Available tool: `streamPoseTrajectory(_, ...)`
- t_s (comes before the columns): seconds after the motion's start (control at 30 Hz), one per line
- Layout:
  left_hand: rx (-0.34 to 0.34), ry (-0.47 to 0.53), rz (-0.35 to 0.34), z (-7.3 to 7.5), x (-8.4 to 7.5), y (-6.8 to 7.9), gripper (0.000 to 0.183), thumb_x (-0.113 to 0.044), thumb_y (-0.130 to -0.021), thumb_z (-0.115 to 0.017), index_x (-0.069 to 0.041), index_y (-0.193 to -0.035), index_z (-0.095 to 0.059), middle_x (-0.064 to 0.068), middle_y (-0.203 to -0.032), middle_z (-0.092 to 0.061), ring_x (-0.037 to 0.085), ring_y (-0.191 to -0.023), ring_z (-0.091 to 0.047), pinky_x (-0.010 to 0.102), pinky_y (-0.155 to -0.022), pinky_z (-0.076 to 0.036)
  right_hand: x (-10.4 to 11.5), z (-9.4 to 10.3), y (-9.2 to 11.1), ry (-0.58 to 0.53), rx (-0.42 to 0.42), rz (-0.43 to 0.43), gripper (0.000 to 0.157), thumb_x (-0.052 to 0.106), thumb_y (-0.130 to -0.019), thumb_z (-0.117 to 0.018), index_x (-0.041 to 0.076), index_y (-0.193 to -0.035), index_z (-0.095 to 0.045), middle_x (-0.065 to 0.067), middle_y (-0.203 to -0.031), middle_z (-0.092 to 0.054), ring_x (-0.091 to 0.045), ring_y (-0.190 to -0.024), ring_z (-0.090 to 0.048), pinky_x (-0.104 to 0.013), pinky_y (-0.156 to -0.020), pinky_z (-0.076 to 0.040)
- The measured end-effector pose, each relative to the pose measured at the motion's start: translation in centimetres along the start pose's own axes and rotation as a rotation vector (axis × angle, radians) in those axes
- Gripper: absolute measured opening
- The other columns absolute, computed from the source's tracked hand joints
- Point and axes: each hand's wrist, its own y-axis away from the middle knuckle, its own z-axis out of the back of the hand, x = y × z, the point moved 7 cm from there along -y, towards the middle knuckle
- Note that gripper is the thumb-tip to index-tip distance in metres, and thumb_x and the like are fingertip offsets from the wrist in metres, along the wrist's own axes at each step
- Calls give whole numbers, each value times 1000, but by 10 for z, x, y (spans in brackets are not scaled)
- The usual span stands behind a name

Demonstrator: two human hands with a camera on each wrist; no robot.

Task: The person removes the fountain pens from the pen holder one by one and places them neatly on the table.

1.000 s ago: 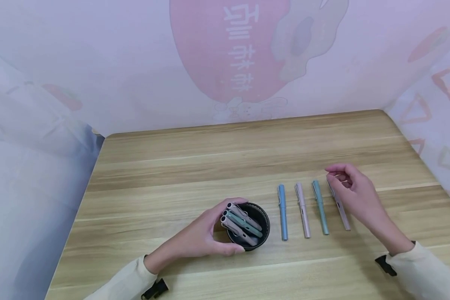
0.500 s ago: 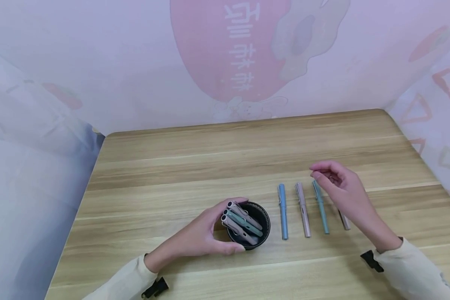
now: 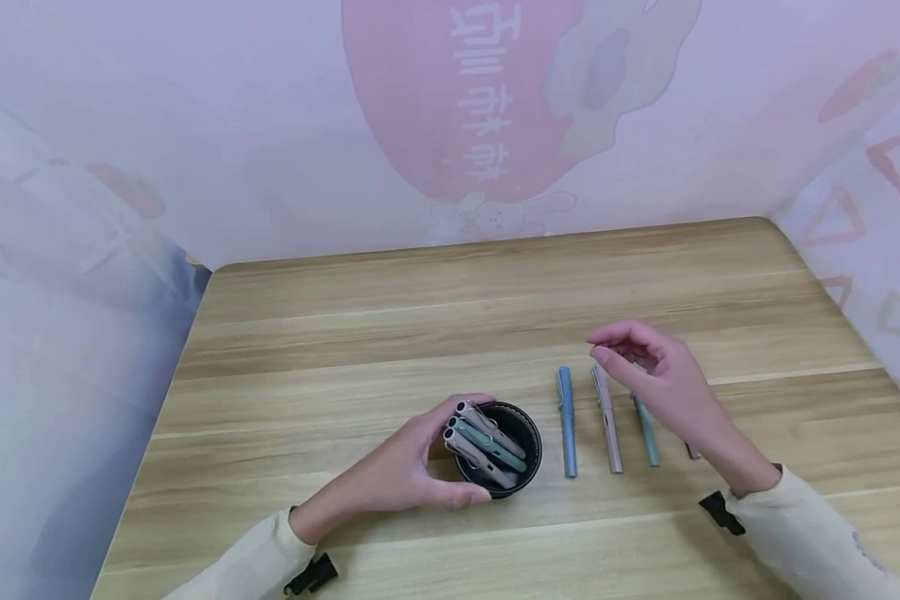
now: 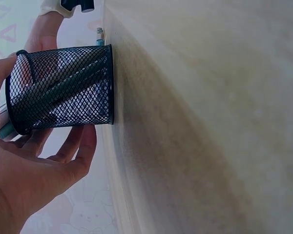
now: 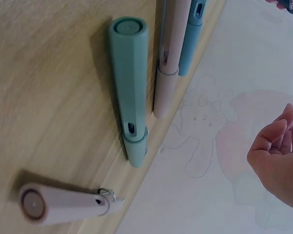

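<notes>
My left hand (image 3: 401,471) grips a black mesh pen cup (image 3: 527,429), thumb on the near side and fingers round the far side. Inside lean three capped pens (image 3: 487,446), two greyish-pink and one green. To the cup's right, a blue pen (image 3: 567,425), a pale pink pen (image 3: 609,429) and a green pen (image 3: 647,437) lie in a row. My right hand (image 3: 656,375) hovers over this row, fingers loosely bent, holding nothing visible. It partly covers the green pen and most of another pale pink pen (image 5: 63,202), which shows fully in the right wrist view.
All of this is on a wood-grain table (image 3: 345,333). Behind its far edge hangs a pale printed backdrop (image 3: 255,150), with further cloth at both sides. Black straps with buckles (image 3: 311,575) sit at the sleeve cuffs.
My right hand has moved left along the row, from the rightmost pen to above the green and pale pink pens. The left hand, the cup and the pens stay put.
</notes>
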Motion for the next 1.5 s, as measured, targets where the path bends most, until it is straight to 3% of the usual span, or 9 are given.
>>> streamPoseTrajectory(0.43,-5,15,32,1,3,1,89,-29,-87,-96,-34,-160,-45,-1,-147,-65,19,-135,-59,41,-120,-43,0,-27,0,-83,106,16,18,11,-110,-67,7,-127,-72,-5,-117,-74,-23,-105,-69,-25,-88,-57)
streamPoseTrajectory(0.67,-18,4,4,2,1,3,88,-30,-87,-96,-29,-160,-47,2,-145,-67,21,-134,-61,41,-119,-43,1,-46,-1,-127,178,19,20,9,-109,-68,4,-128,-72,-5,-119,-74,-26,-105,-69,-27,-87,-58)
streamPoseTrajectory(0.87,-14,15,-22,1,-3,3,86,-28,-89,-95,-25,-160,-47,4,-144,-68,22,-132,-63,41,-119,-44,6,-58,-3,-123,231,27,21,13,-110,-67,9,-130,-72,-2,-124,-74,-25,-113,-68,-31,-93,-58)
streamPoseTrajectory(1.1,-14,11,-24,0,-3,3,85,-29,-90,-94,-25,-160,-47,1,-143,-68,22,-132,-63,41,-119,-44,12,-74,-4,-72,269,34,22,19,-110,-67,17,-131,-74,3,-123,-74,-23,-105,-67,-36,-86,-57)
streamPoseTrajectory(1.5,-21,-15,8,1,-1,4,88,-28,-87,-96,-31,-160,-47,-6,-142,-68,20,-133,-62,42,-120,-43,23,-102,-6,-105,326,112,23,15,-110,-65,12,-131,-74,2,-122,-72,-23,-105,-65,-37,-88,-56)
